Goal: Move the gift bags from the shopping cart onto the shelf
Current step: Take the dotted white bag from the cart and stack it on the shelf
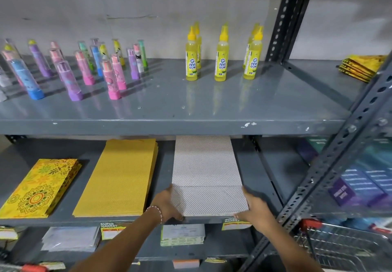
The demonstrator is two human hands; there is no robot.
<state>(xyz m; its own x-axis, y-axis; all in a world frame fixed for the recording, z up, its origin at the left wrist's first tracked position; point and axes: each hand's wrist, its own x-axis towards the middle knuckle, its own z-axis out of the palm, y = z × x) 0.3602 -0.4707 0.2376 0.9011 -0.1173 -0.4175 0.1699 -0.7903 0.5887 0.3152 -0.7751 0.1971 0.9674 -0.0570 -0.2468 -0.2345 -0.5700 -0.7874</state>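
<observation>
A flat stack of white dotted gift bags [205,169] lies on the middle grey shelf [256,178], its far end tucked under the shelf above. My left hand [167,204] grips its near left corner and my right hand [255,207] grips its near right corner. To its left lie a stack of plain yellow gift bags [121,176] and a stack of yellow floral gift bags [40,189]. The wire shopping cart [343,248] shows at the lower right; I cannot see any bags in it.
The upper shelf [169,121] carries coloured tubes [70,74] on the left and yellow gum bottles [220,57] in the middle. A slotted steel upright [339,150] slants across the right. Packets and price labels [110,230] sit on the shelf below.
</observation>
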